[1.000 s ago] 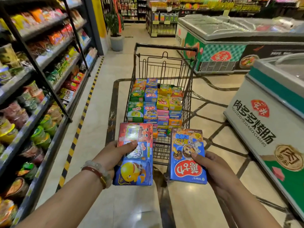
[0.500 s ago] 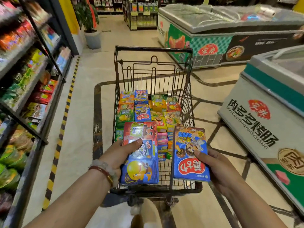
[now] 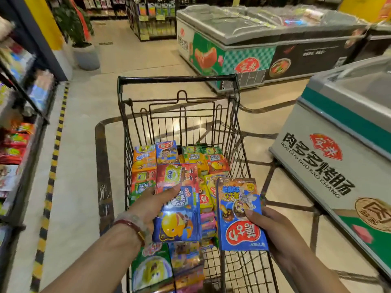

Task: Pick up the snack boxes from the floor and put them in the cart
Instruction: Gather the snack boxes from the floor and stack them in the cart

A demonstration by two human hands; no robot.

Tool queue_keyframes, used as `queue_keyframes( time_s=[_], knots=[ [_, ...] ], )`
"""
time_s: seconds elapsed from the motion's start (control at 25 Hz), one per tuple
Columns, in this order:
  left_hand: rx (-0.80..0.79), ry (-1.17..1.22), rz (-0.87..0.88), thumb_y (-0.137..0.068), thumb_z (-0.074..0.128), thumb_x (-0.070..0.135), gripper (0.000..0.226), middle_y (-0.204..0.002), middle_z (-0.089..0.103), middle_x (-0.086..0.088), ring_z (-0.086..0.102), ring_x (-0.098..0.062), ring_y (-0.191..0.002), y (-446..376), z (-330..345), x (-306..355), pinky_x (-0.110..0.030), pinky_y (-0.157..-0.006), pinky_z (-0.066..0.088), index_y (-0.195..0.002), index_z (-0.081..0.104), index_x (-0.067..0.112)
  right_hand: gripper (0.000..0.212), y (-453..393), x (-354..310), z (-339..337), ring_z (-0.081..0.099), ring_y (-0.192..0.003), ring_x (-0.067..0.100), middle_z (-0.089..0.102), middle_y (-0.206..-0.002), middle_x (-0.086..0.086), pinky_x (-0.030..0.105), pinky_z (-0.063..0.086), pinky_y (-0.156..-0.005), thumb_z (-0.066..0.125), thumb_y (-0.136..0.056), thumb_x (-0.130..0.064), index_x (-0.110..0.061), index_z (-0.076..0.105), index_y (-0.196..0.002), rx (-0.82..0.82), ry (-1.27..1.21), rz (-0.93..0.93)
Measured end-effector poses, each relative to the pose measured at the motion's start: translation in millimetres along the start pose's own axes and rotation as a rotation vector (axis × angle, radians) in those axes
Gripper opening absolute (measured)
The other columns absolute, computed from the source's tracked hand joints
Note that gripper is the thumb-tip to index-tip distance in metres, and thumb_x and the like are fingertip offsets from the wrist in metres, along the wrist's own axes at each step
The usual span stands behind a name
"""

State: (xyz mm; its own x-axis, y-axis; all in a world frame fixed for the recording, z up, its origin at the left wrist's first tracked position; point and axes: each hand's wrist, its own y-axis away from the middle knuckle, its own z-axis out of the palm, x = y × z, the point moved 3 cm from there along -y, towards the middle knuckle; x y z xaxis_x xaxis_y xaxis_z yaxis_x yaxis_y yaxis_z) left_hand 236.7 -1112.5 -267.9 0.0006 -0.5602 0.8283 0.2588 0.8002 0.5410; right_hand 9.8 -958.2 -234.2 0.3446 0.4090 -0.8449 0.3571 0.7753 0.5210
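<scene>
I hold the boxes above the cart (image 3: 127,132): my left hand (image 3: 148,205) fingers grasp two stacked boxes (image 3: 177,208), my right hand (image 3: 273,229) pinches one blue box (image 3: 240,214) at 3 o'clock. I fear the upper stacked box may slide off, or a dropped box may land crooked on the pile (image 3: 190,159).

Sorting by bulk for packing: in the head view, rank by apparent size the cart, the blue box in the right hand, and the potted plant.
1. Cart
2. Potted plant and blue box: look alike; the box is much nearer, so unsure.

Bright even store lighting, glare on the glossy floor (image 3: 182,125), blurred shelves (image 3: 19,115) at left, wide-angle edge bending
</scene>
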Motion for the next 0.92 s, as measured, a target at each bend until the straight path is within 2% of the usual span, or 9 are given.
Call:
queue_keyframes(
  time_s=[0.16,0.28,0.4,0.44,0.52,0.56,0.64,0.76,0.92],
  knots=[
    [0.045,-0.003,-0.019,-0.027,0.089,0.064,0.122,-0.131,0.058,-0.006,0.056,-0.034,-0.116,-69.5,20.6,12.9,-0.053,-0.097,0.044,-0.132,0.051,0.017,0.022,-65.8,-23.1,0.8,0.068,-0.087,0.039,0.072,-0.094,0.021,0.049,0.054,-0.083,0.065,-0.084,-0.011,-0.002,0.066,-0.105,0.045,-0.008,0.005],
    [0.071,0.012,0.007,-0.045,0.089,0.053,0.103,-0.128,0.059,-0.002,0.057,-0.027,-0.111,-102.4,50.2,40.1,-0.04,-0.091,0.045,-0.13,0.053,0.01,0.016,-128.2,-37.8,2.9,0.071,-0.077,0.032,0.074,-0.088,0.017,0.042,0.057,-0.073,0.062,-0.088,-0.013,-0.006,0.067,-0.102,0.091,-0.001,-0.025],
    [0.109,-0.009,0.001,-0.079,0.074,0.03,0.032,-0.096,0.06,0.005,0.059,-0.015,-0.083,-142.9,68.3,54.5,-0.022,-0.069,0.044,-0.102,0.059,0.012,0.007,-188.2,-43.7,15.3,0.068,-0.054,0.016,0.072,-0.074,0.01,0.025,0.054,-0.049,0.06,-0.092,-0.014,-0.011,0.066,-0.091,0.159,0.033,-0.028],
    [0.135,-0.076,0.018,-0.084,0.07,0.028,0.023,-0.095,0.061,0.003,0.061,-0.017,-0.086,-154.4,73.9,57.7,-0.021,-0.069,0.045,-0.099,0.06,0.014,0.008,-209.0,-43.8,19.3,0.066,-0.051,0.014,0.07,-0.073,0.008,0.022,0.052,-0.045,0.058,-0.093,-0.013,-0.012,0.064,-0.088,0.172,0.053,-0.019],
    [0.166,-0.208,0.041,-0.087,0.064,0.037,0.05,-0.127,0.056,-0.008,0.053,-0.028,-0.119,-180.0,78.2,56.0,-0.027,-0.091,0.042,-0.128,0.05,0.011,0.009,-244.8,-43.1,26.6,0.066,-0.059,0.018,0.068,-0.081,0.009,0.023,0.054,-0.05,0.055,-0.095,-0.014,-0.009,0.063,-0.096,0.201,0.141,-0.046],
    [0.184,-0.276,0.04,-0.089,0.06,0.041,0.07,-0.146,0.04,-0.009,0.041,-0.03,-0.132,-194.1,79.0,52.1,-0.032,-0.101,0.036,-0.145,0.031,0.01,0.014,-261.5,-43.1,30.4,0.066,-0.07,0.022,0.068,-0.09,0.011,0.029,0.057,-0.06,0.055,-0.096,-0.016,-0.009,0.062,-0.104,0.216,0.212,-0.071],
    [0.245,-0.373,0.042,-0.094,0.053,0.038,0.083,-0.158,0.015,-0.008,0.026,-0.031,-0.14,-216.0,82.8,44.3,-0.032,-0.107,0.028,-0.151,-0.001,0.013,0.02,-292.5,-41.7,35.2,0.065,-0.088,0.026,0.067,-0.106,0.01,0.04,0.055,-0.078,0.054,-0.096,-0.02,-0.013,0.058,-0.115,0.239,0.35,-0.13],
    [0.336,-0.512,0.188,-0.096,0.052,0.023,0.075,-0.156,0.016,-0.014,0.026,-0.03,-0.139,-237.8,95.6,35.4,-0.031,-0.104,0.029,-0.15,0.002,0.009,0.027,-323.2,-36.0,34.3,0.061,-0.096,0.027,0.063,-0.113,0.007,0.029,0.045,-0.075,0.05,-0.098,-0.022,-0.017,0.052,-0.124,0.256,0.504,-0.176],
    [0.391,-0.846,0.321,-0.097,0.049,0.019,0.063,-0.156,0.01,-0.013,0.017,-0.029,-0.143,-263.8,100.1,17.7,-0.036,-0.108,0.027,-0.15,0.015,0.016,0.03,-350.3,-16.1,33.6,0.061,-0.102,0.027,0.065,-0.114,0.007,0.026,0.037,-0.071,0.049,-0.097,-0.024,-0.016,0.057,-0.125,0.28,0.738,-0.236]
  ],
)
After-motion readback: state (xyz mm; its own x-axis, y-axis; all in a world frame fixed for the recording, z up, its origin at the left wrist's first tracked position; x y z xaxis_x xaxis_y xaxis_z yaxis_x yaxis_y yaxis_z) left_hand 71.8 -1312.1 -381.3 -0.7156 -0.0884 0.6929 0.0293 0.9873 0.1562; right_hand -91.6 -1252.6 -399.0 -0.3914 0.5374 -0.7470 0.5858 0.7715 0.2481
